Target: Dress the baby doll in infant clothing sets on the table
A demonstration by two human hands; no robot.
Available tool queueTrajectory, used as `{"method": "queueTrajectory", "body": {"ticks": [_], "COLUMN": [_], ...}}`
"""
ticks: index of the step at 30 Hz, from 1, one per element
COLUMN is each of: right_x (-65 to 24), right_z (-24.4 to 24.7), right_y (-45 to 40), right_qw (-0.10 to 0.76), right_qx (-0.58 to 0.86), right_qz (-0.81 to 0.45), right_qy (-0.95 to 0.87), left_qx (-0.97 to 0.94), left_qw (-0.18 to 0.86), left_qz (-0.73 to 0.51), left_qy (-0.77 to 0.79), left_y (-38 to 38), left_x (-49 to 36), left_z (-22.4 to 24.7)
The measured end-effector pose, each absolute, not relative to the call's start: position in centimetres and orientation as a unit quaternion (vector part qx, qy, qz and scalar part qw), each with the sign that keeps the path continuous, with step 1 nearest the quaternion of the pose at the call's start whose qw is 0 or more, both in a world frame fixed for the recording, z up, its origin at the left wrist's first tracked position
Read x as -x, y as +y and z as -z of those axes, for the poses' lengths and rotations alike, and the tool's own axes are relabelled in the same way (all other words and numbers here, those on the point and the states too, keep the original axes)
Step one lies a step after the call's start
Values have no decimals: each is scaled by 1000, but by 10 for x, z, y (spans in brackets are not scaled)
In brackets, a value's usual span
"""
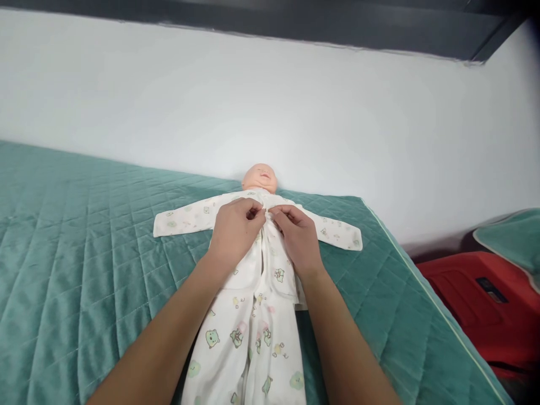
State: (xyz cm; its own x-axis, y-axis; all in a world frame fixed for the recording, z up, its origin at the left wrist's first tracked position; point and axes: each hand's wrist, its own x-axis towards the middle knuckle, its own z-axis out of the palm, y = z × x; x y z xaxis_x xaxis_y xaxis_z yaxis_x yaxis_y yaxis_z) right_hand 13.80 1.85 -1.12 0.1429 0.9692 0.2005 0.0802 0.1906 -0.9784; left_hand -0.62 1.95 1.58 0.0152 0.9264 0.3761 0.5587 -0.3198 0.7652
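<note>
A baby doll [259, 178] lies on its back on a green quilted cover, its head toward the wall. It wears a white printed jacket [278, 270] with both sleeves spread out and white printed trousers [270, 360]. My left hand [238, 228] pinches the jacket's front edge at the chest. From the other side, my right hand [297, 233] pinches the opposite front edge, fingertips almost touching those of my left. Below my hands the jacket front hangs slightly parted. Any fastener between my fingertips is too small to make out.
The green quilted cover [105, 253] spreads around the doll, with a pale-edged border at the right. A white wall [270, 101] rises behind the doll's head, under a dark beam [253, 22]. Beyond the right edge stand a red case [472, 304] and green fabric [514, 242].
</note>
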Motion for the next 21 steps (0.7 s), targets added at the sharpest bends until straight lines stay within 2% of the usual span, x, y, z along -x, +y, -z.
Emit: {"method": "queueTrajectory", "body": {"ticks": [5,12,21], "right_x": [-136,-136,-138], "right_z": [9,10,8], "right_y": [16,17,16], "right_qw": [557,542,549], "right_qx": [506,508,503], "right_qz": [-357,-377,-385], "right_qy": [-554,-553,-545], "left_qx": [-672,-675,-641], "left_qw": [204,216,291], "left_qz": [-445,-440,-448], "left_qy": [555,551,551], "left_y": [20,20,18], "left_x": [7,8,11], "left_z": [-17,-18,-25]}}
